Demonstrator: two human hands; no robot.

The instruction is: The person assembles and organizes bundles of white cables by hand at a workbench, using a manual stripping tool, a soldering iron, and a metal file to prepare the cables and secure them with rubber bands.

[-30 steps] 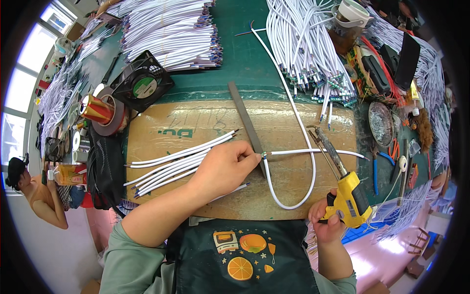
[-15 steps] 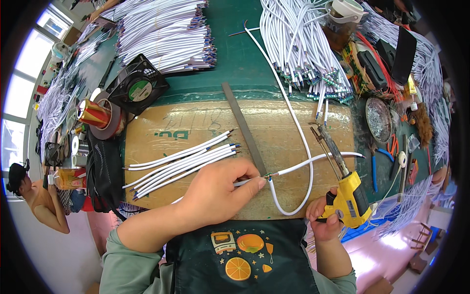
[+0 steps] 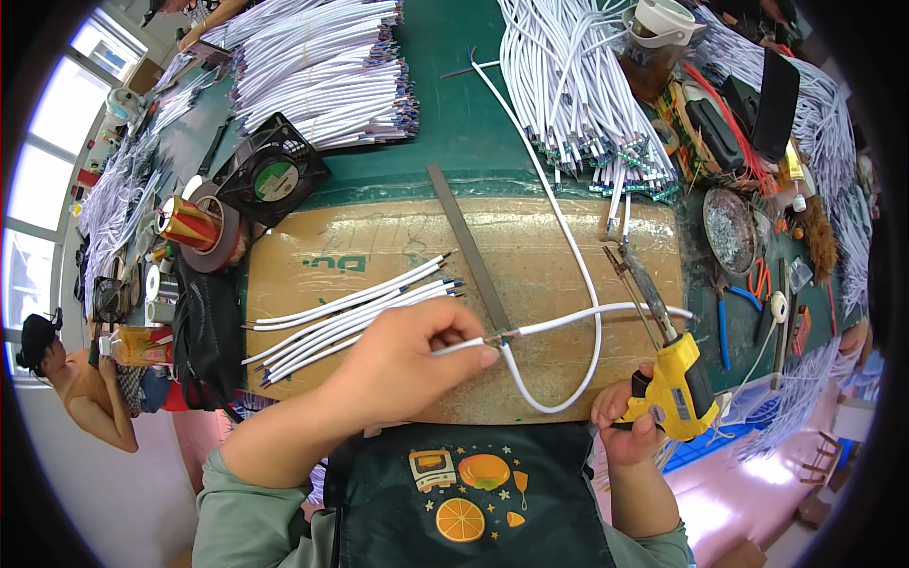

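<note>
My left hand [image 3: 402,355] is closed, pinching a white cable [image 3: 462,346] between thumb and forefinger. Just past the fingertips, its stripped end meets the bare wires of a looped white cable [image 3: 593,284] and of a short white cable [image 3: 620,308] reaching right. How the strands are joined is too small to tell. My right hand [image 3: 625,421] grips a yellow and black soldering gun [image 3: 684,388], its tip raised and pointing away from me, apart from the wire joint. A flat grey metal strip [image 3: 466,244] lies beyond the joint.
Several cut white cables [image 3: 355,327] lie on the cardboard sheet [image 3: 388,222]. Large cable bundles [image 3: 322,76] sit at the back. At left stand a black fan [image 3: 273,170] and a red can [image 3: 185,222]; at right, a round dish [image 3: 730,230] and blue-handled pliers [image 3: 724,331].
My left hand has shifted slightly left, drawing the wire joint and the attached cables with it. My right hand and the soldering gun have hardly moved.
</note>
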